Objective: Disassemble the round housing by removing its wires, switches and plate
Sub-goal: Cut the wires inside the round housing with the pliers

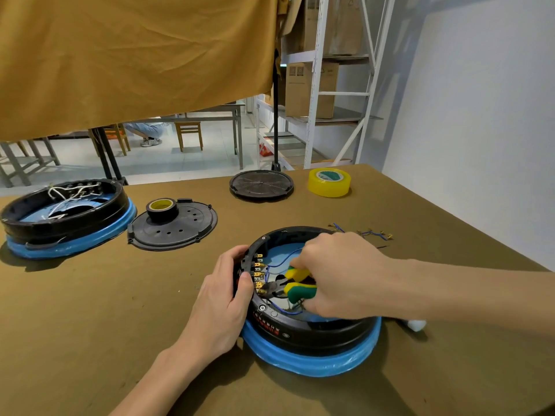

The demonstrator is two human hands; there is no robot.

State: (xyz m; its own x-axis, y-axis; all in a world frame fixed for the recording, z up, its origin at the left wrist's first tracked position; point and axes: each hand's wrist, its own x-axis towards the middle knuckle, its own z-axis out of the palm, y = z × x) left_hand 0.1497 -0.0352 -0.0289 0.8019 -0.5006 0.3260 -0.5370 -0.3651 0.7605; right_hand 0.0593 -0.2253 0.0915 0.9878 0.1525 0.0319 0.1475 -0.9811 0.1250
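A round black housing (303, 331) with a blue wrapped base sits on the table in front of me. My left hand (223, 298) grips its left rim beside a row of brass switch terminals (259, 273). My right hand (339, 274) reaches inside and holds pliers (295, 285) with yellow-green handles, whose jaws sit at the lowest terminals. Thin blue wires (277, 265) run from the terminals across the inside. Loose blue wires with brass ends (365, 232) lie on the table behind the housing.
A second housing (64, 217) with white wires stands at the far left. Next to it lies a black plate (177, 229) with a black tape roll (161, 209) on top. Another round plate (261, 184) and a yellow tape roll (329, 182) lie at the back.
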